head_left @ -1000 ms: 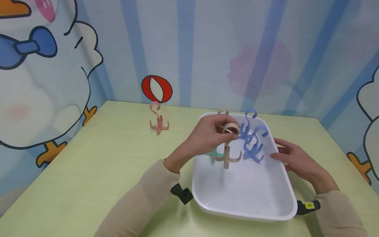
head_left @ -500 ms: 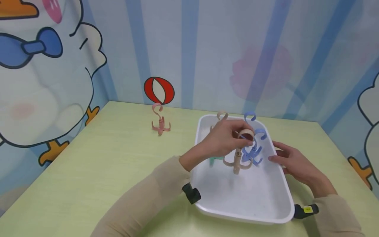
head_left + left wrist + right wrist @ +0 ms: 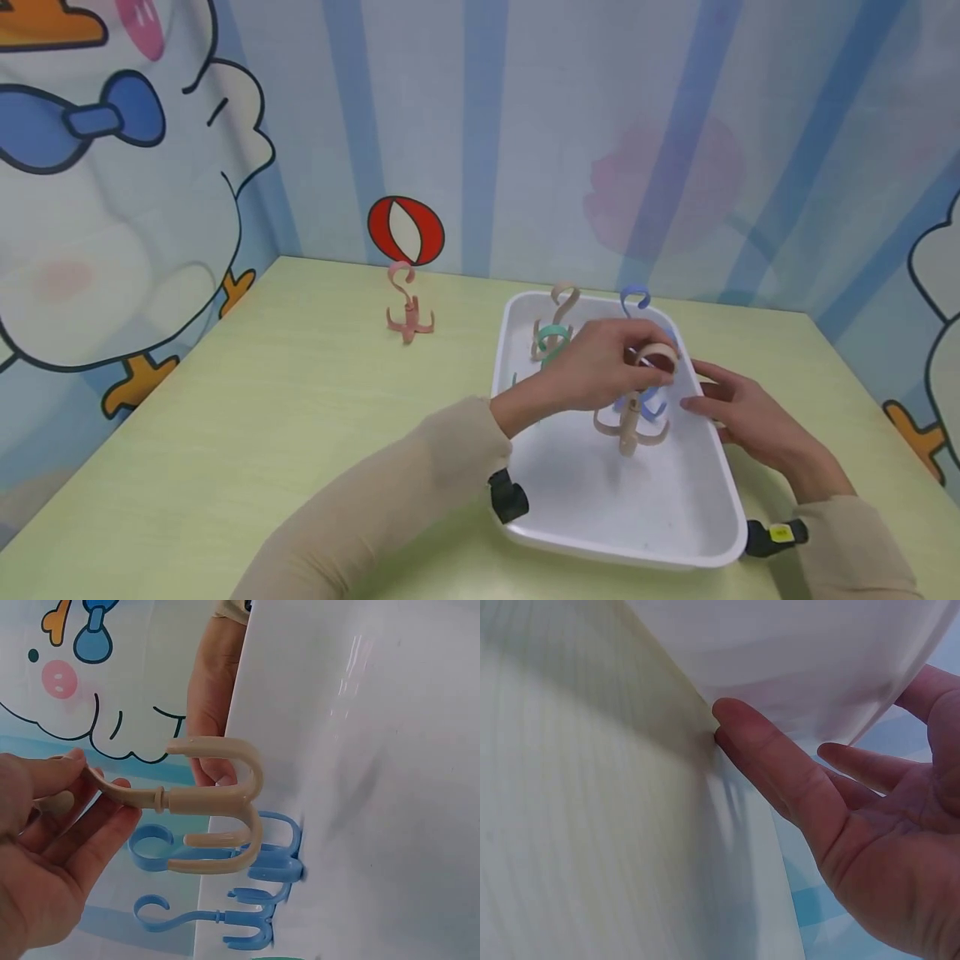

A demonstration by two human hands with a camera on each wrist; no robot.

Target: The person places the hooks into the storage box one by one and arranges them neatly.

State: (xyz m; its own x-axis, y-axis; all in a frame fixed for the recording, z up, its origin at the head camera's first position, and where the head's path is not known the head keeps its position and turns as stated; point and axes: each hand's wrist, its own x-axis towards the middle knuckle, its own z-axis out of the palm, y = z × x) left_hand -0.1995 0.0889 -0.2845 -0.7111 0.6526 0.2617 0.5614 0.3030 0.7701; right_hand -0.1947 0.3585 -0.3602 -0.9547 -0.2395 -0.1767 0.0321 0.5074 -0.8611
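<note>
My left hand (image 3: 600,367) pinches a beige multi-pronged hanging hook (image 3: 630,427) by its curved top, prongs pointing down inside the white tray (image 3: 615,508). In the left wrist view the fingertips hold the curved neck of this beige hook (image 3: 202,800), and two blue hooks (image 3: 274,864) stand beyond it against the tray wall. My right hand (image 3: 757,417) holds the tray's right side, thumb over the rim and fingers along the outside wall. Behind the left hand are a green hook (image 3: 553,335) and a second beige hook (image 3: 564,305), both partly hidden.
A pink hook (image 3: 409,318) stands upright on the pale green table (image 3: 262,417), left of the tray. A printed cartoon backdrop (image 3: 540,150) rises behind the table's back edge. Each sleeve carries a black wrist camera (image 3: 508,497).
My left hand has moved right and slightly nearer with the beige hook, now overlapping the blue hooks. The green hook has come into fuller view. The right hand has stayed at the tray.
</note>
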